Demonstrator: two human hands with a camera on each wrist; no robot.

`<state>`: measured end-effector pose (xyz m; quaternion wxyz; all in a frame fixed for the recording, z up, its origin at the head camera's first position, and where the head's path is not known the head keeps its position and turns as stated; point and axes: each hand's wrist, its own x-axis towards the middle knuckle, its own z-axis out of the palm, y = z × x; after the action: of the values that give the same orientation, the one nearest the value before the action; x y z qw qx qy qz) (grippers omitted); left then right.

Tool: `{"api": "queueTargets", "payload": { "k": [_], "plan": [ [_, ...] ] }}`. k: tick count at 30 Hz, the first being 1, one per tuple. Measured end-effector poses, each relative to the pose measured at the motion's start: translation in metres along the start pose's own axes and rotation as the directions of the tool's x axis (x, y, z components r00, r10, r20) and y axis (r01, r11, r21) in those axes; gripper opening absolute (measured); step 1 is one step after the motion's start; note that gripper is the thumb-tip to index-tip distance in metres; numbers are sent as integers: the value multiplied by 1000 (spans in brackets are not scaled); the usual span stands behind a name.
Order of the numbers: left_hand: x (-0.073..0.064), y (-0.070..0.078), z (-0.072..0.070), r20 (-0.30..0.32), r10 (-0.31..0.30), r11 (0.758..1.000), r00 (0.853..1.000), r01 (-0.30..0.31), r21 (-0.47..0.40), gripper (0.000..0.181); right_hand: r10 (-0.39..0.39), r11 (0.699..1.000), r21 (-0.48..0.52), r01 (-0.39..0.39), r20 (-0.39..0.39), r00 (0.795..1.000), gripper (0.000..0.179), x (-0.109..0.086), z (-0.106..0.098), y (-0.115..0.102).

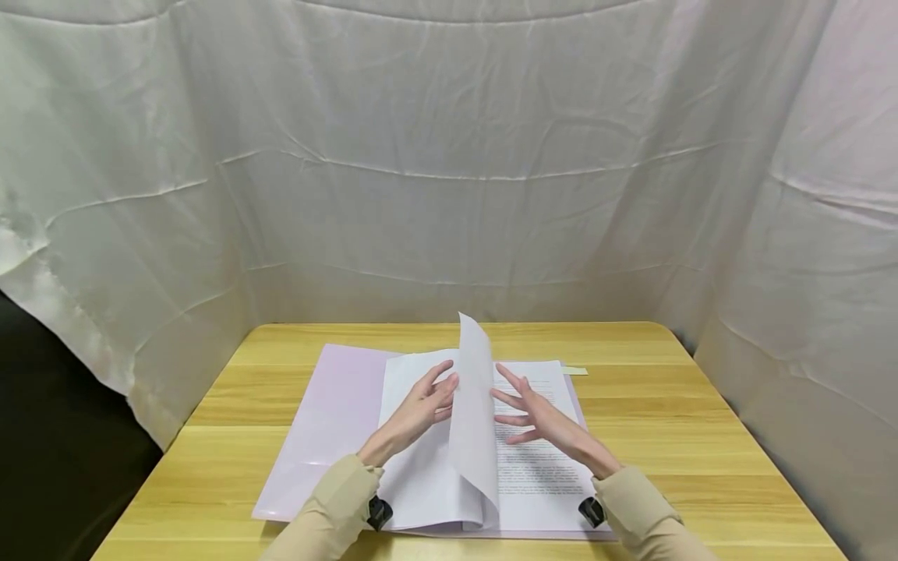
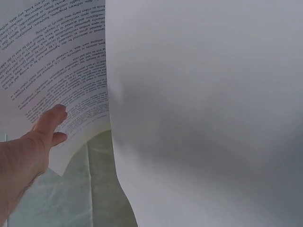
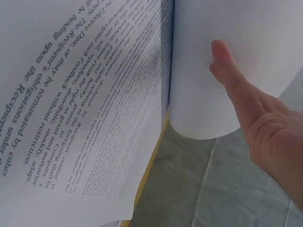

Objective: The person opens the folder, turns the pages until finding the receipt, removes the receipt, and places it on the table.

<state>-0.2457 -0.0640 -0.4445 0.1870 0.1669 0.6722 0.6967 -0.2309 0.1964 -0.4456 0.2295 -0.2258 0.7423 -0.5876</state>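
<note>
An opened pale purple folder lies on the table with a stack of paper in it. One sheet stands up and curves between my two hands, partway through a turn. At its left side is my left hand, fingers loosely extended, tips at or very near the sheet; in the left wrist view print faces this hand. My right hand spreads its fingers on the other side, fingertips close to the sheet's blank face; contact is unclear. Blank backs of pages lie at left, a printed page at right.
A pale yellow-green tab sticks out past the pages' upper right. The wooden table extends around the folder. Pale cloth hangs behind and at both sides. A dark area shows at lower left.
</note>
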Motion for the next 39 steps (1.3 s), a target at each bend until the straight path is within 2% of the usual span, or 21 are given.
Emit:
{"api": "queueTargets", "payload": {
  "k": [7,12,15,19,22,25,29,31,36,39],
  "plan": [
    [0,0,-5,-104,-29,999,994,25,-44,65,-8,998,-68,7,-12,1000,63,2,2,0],
    [1,-3,-13,-177,-49,998,983,40,-52,71,-17,992,-122,17,1,1000,62,6,2,2],
    [2,-6,-17,-236,-67,998,969,66,-15,75,-26,987,-161,29,19,999,63,9,1,4],
    [1,-12,-24,-316,-103,991,943,123,44,83,-35,980,-193,40,29,999,66,13,-1,6],
    [0,-15,-29,-351,-119,982,929,163,96,88,-31,979,-202,34,18,999,66,14,-6,8],
    [-2,-18,-37,-368,-121,965,922,196,174,92,-18,975,-224,14,-12,1000,63,16,-15,11],
    [-4,-21,-47,-390,-115,924,913,243,296,96,-2,962,-273,-22,-89,996,58,21,-35,20],
    [-4,-23,-53,-408,-116,886,906,280,370,97,-1,953,-299,-43,-145,989,55,25,-46,26],
    [-5,-26,-63,-447,-123,769,886,370,522,101,8,909,-397,-124,-280,960,50,29,-68,42],
    [-6,-28,-67,-452,-123,729,884,389,563,105,18,883,-437,-170,-331,944,49,31,-76,47]
  ]
}}
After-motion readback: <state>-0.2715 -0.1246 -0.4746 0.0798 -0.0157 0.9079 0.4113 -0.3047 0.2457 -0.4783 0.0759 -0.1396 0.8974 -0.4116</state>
